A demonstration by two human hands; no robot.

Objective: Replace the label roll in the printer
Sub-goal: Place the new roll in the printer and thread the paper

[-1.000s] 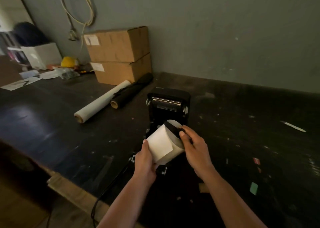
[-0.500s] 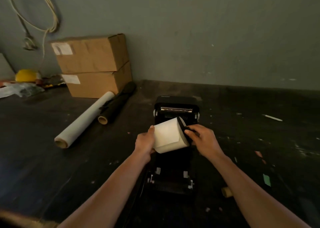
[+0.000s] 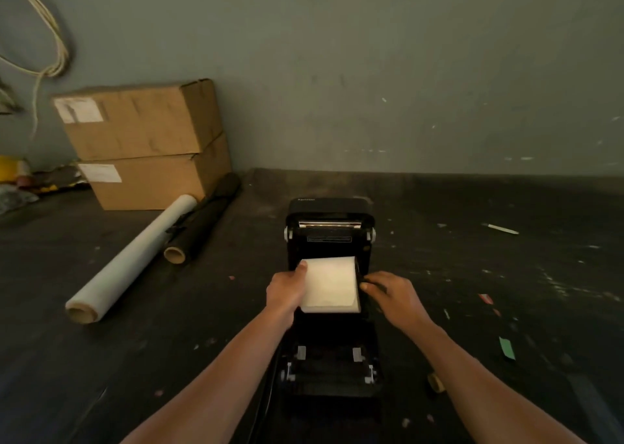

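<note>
Dark table (image 3: 472, 275): bare surface right of printer (image 3: 329, 237); left of it, two stacked cardboard boxes (image 3: 145, 140), white film roll (image 3: 131, 258), black roll (image 3: 202, 221). Printer lid open, upright. Label roll (image 3: 329, 285) sits over the open bay. Left hand (image 3: 285, 291) grips its left end; right hand (image 3: 393, 295) holds the right end, fingers curled.

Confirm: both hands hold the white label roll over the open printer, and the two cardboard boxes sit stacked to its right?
Not quite. The head view shows the stacked cardboard boxes to the left of the printer. The left hand and right hand do hold the white label roll over it.
</note>
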